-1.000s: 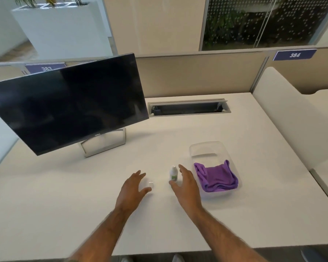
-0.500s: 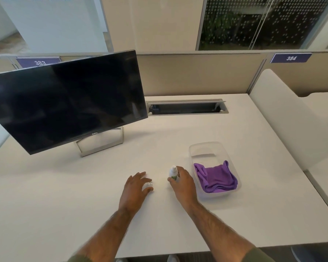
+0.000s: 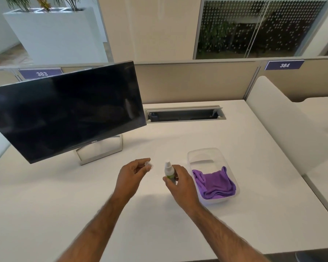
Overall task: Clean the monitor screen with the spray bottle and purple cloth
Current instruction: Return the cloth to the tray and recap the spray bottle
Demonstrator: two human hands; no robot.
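Over the table (image 3: 45,205), I see my right hand (image 3: 182,184) clamped round the half-hidden spray bottle (image 3: 168,170), left hand (image 3: 130,176) pinching its blurry clear cap (image 3: 149,166).

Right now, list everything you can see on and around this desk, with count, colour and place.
flat black monitor screen: one, black, desk's left, tilted
small clear spray bottle: one, white nozzle, green label, in right hand
small clear plastic cap: one, transparent, at left fingertips
purple cloth: one, purple, crumpled in container
clear plastic container: one, transparent, right of bottle
white desk: one, white
cable tray opening: one, grey, desk's back
number signs: two, purple, on partition
left hand: one, pinching cap
right hand: one, gripping bottle
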